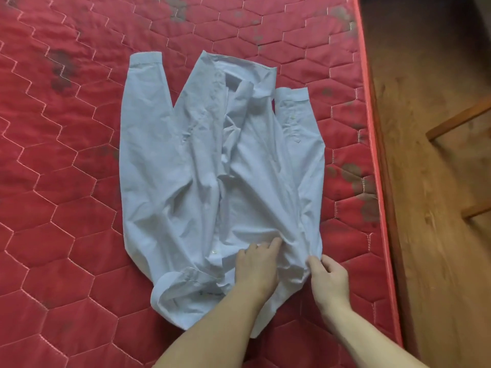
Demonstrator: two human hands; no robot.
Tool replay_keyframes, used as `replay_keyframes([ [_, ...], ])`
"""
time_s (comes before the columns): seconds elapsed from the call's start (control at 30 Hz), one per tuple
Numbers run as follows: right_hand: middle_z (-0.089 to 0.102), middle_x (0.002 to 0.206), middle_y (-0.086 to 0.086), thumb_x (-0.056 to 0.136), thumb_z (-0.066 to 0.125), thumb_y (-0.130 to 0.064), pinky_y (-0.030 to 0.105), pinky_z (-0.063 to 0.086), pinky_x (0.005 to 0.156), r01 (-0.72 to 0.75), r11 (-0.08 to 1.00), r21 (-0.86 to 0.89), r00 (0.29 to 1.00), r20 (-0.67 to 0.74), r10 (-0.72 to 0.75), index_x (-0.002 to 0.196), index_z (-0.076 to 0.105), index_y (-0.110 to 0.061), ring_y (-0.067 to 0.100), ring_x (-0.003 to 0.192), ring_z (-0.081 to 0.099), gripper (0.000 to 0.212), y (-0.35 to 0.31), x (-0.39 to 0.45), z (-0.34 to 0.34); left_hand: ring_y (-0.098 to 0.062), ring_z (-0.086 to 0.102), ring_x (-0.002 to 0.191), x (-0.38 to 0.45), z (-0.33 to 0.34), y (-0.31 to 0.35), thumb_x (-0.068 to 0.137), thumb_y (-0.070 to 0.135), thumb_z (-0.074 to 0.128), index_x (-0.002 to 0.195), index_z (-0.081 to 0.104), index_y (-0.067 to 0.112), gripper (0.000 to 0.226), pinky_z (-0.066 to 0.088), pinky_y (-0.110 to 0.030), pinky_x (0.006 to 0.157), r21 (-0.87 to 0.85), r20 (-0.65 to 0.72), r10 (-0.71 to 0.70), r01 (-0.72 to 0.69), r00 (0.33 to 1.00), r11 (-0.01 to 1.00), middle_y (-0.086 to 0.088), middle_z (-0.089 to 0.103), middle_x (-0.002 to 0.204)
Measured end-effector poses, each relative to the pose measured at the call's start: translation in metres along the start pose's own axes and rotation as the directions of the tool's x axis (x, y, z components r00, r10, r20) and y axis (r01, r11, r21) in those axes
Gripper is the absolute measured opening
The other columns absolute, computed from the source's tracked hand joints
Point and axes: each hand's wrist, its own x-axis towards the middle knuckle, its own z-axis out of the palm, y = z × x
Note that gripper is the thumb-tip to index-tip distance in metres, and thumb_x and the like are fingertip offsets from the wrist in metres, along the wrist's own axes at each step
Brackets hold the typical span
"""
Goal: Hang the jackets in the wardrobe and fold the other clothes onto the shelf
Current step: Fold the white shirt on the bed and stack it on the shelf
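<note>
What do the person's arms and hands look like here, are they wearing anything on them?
Both forearms are bare up to the frame's lower edge: no sleeves show. The left hand and right hand wear no gloves, and no rings, watch or bracelet are visible. The fingernails look short and unpainted.

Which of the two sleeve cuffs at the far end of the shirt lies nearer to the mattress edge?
The right cuff, beside the shirt collar, lies nearer the mattress edge. The left cuff reaches farther up and lies toward the middle of the mattress.
</note>
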Motion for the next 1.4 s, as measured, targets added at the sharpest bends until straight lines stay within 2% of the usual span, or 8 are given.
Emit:
replay_keyframes([
  [0.27,0.071,0.083,0.008,0.083,0.072,-0.040,0.036,0.056,0.070,-0.409,0.904,0.121,0.886,0.288,0.362,0.092,0.066,-0.004,0.027,0.075,0.068,0.037,-0.019,0.054,-0.004,-0.020,0.047,0.118,-0.018,0.020,0.019,0.075,0.056,0.051,0.130,0.042,0.032,0.061,0.037,-0.038,0.093,-0.107,-0.020,0.004,-0.006,1.000,0.994,0.008,0.050,0.124],
  [0.4,0.060,0.068,0.002,0.088,0.063,-0.014,0.027,0.043,0.055,-0.148,0.967,0.210,0.980,0.165,0.114,0.074,0.062,-0.012,0.016,0.061,0.054,0.015,-0.034,0.074,-0.010,-0.019,0.048,0.116,-0.007,0.033,0.050,0.052,0.074,0.050,0.137,0.035,0.035,0.095,0.043,-0.039,0.094,-0.250,-0.176,-0.191,0.143,0.966,0.957,0.010,0.046,0.128],
  [0.63,0.041,0.057,-0.002,0.087,0.064,-0.023,0.029,0.028,0.055,0.150,0.987,0.053,0.926,0.342,-0.159,0.069,0.060,0.004,0.010,0.056,0.035,0.032,0.005,0.083,-0.113,-0.030,0.060,0.103,0.026,0.038,0.129,0.085,0.020,0.057,0.113,0.063,0.027,0.029,0.044,-0.038,0.084,-0.315,-0.286,-0.408,0.317,0.867,0.894,-0.004,0.067,0.110],
  [0.83,0.072,0.104,0.000,0.089,0.061,-0.049,0.040,0.048,0.097,-0.412,0.911,0.021,0.697,0.652,0.300,0.105,0.065,-0.021,0.016,0.099,0.067,0.032,0.009,0.111,-0.169,-0.026,0.058,0.090,-0.001,0.042,0.174,0.082,0.031,0.044,0.087,0.068,0.026,0.025,0.043,-0.037,0.081,-0.442,-0.190,-0.421,0.305,0.887,0.844,0.004,0.057,0.081],
  [0.97,0.073,0.107,0.009,0.088,0.057,-0.056,0.042,0.049,0.096,-0.545,0.838,0.002,0.588,0.713,0.381,0.111,0.060,-0.016,0.026,0.102,0.069,0.046,-0.005,0.128,-0.155,-0.022,0.057,0.084,-0.018,0.048,0.172,0.081,0.027,0.045,0.076,0.062,0.027,0.018,0.044,-0.035,0.079,-0.553,-0.113,-0.408,0.284,0.906,0.783,0.010,0.049,0.068],
  [1.13,0.057,0.065,0.003,0.089,0.061,-0.023,0.029,0.049,0.056,-0.280,0.955,-0.097,0.787,0.546,0.287,0.085,0.060,-0.011,0.016,0.050,0.054,0.013,-0.037,0.161,-0.122,-0.020,0.058,0.092,-0.020,0.052,0.156,0.086,0.029,0.049,0.082,0.063,0.028,0.014,0.043,-0.031,0.084,-0.530,-0.009,-0.409,0.342,0.912,0.776,0.003,0.060,0.088],
  [1.27,0.066,0.078,0.004,0.084,0.060,-0.039,0.038,0.056,0.066,0.180,0.924,-0.338,0.921,0.389,-0.037,0.076,0.059,-0.010,0.024,0.069,0.065,0.030,-0.066,0.207,-0.117,-0.012,0.053,0.096,-0.009,0.038,0.160,0.080,0.048,0.055,0.091,0.059,0.033,0.019,0.040,-0.030,0.089,-0.475,-0.065,-0.482,0.398,0.874,0.785,0.012,0.047,0.086],
  [1.4,0.070,0.092,0.002,0.085,0.059,-0.022,0.034,0.054,0.067,0.427,0.807,-0.408,0.869,0.433,-0.240,0.094,0.070,-0.017,0.023,0.075,0.065,0.015,-0.118,0.261,-0.095,-0.010,0.049,0.100,0.022,0.018,0.163,0.088,0.047,0.049,0.110,0.053,0.036,0.025,0.037,-0.027,0.088,-0.551,-0.144,-0.567,0.410,0.811,0.727,0.016,0.048,0.092],
])
